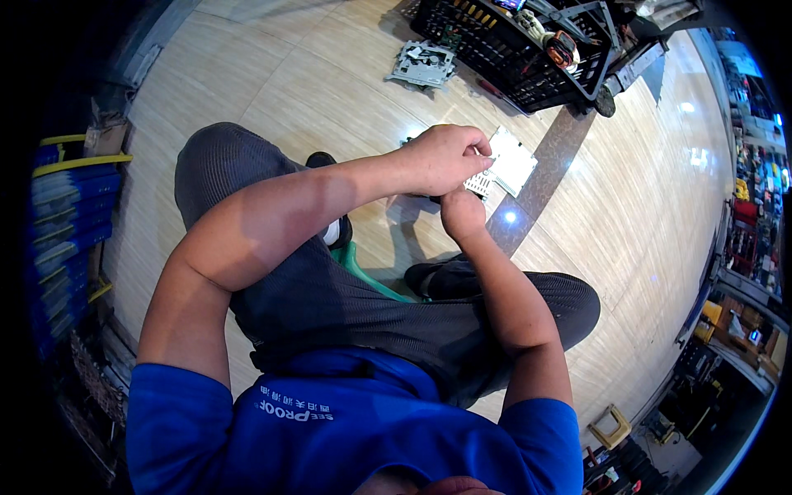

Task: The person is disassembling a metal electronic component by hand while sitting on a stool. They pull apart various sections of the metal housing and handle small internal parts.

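My left hand point(446, 158) reaches across in front of me, fingers curled and thumb pinched in at a pale slotted metal piece point(478, 181). From below, my right hand point(462, 212) is closed on the lower end of that same piece, which the fingers partly cover. Just right of it is a bright, flat metal panel point(515, 162) with a row of small slots along its lower edge. Whether the panel is joined to the held piece or lies on the floor, I cannot tell.
A black plastic crate point(511, 62) full of tools and cables stands ahead. Beside it on the tiled floor lies a silver metal frame point(422, 66). Blue bins point(74, 214) are stacked at left; crowded shelves point(747, 190) line the right. Something green point(363, 272) shows beneath my legs.
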Available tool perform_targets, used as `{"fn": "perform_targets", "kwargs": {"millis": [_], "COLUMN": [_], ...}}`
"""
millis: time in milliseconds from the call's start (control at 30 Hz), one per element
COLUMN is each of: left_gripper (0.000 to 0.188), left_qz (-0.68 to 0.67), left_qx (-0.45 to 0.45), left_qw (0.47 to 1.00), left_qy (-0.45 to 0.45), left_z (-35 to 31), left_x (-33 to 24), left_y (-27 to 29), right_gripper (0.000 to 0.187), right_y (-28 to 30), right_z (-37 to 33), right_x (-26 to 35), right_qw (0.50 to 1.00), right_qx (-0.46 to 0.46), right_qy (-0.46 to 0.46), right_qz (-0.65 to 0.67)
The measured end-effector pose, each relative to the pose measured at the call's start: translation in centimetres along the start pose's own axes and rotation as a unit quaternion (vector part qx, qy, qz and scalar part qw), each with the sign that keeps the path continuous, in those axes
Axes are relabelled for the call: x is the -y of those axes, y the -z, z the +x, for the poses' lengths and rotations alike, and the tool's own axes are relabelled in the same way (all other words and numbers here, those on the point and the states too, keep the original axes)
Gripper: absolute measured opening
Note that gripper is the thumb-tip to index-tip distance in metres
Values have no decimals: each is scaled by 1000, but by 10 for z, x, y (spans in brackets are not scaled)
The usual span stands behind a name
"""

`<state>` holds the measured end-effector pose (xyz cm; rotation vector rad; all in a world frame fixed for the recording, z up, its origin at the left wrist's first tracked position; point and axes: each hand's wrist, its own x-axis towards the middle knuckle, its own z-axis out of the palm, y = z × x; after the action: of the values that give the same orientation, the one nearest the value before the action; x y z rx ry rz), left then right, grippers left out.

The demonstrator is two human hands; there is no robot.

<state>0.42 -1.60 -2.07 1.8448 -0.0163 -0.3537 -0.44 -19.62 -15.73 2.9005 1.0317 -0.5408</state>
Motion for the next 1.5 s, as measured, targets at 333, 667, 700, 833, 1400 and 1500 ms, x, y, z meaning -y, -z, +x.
{"fn": "perform_targets", "kwargs": {"millis": [333,667,700,833,1400,1500], "left_gripper": [30,30,30,29,29,29], "left_qz": [-5,10,11,-6,3,4], "left_qx": [-4,5,4,-2,8,8], "left_qw": [1000,1000,1000,1000,1000,1000], "left_qy": [2,-7,-6,-2,-9,-6], "left_z": [0,1,1,1,1,0], "left_x": [3,2,2,5,4,3], "left_y": [-1,-1,-1,-2,-1,-1], "right_gripper": [23,21,21,21,21,21], "right_y": [-8,-8,-9,-7,-12,-12], "right_z": [3,3,3,4,5,5], "right_x": [-2,-3,-4,-3,-5,-5], "right_qw": [1000,1000,1000,1000,999,1000], "right_qx": [-2,2,2,12,24,20], "right_qy": [2,3,3,4,3,7], "right_qz": [-17,-25,-25,-26,-24,-18]}}
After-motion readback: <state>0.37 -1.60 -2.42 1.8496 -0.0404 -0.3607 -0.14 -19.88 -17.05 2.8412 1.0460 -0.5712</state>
